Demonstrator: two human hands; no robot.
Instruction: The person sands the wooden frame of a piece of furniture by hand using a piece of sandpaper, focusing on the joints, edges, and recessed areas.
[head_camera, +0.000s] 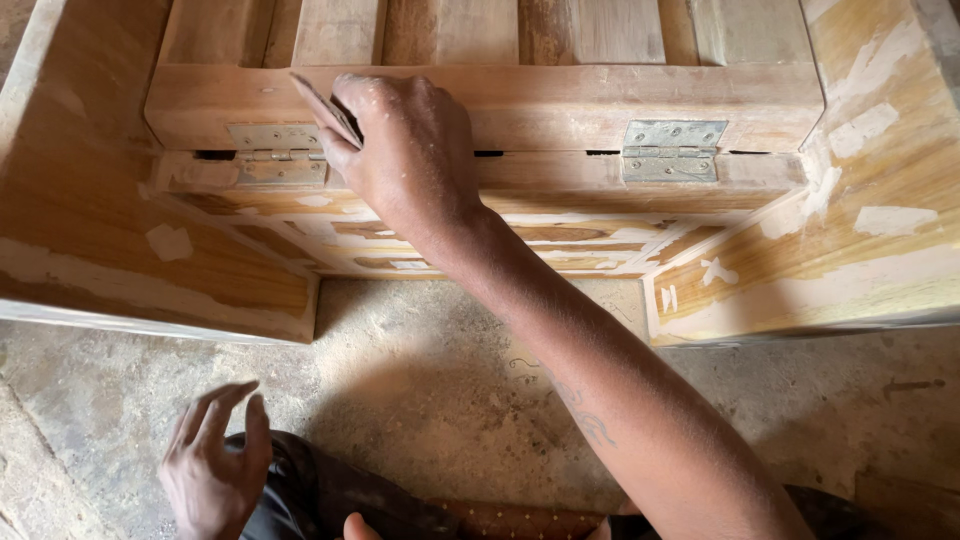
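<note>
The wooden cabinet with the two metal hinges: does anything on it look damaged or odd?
The unfinished wooden cabinet carries many pale filler patches, mostly on its right panel, so the surface looks repaired and uneven. The two grey metal hinges sit level. The right hand presses a thin flat piece against the left hinge.

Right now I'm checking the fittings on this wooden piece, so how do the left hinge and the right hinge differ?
The left hinge is partly covered by the right hand, whose fingers press something flat and dark near it; the right hinge is in full view with nothing touching it. The left hinge looks duller and yellower, the right hinge greyer and cleaner. Both are flat metal hinges spanning the same gap between two wooden rails.
</note>
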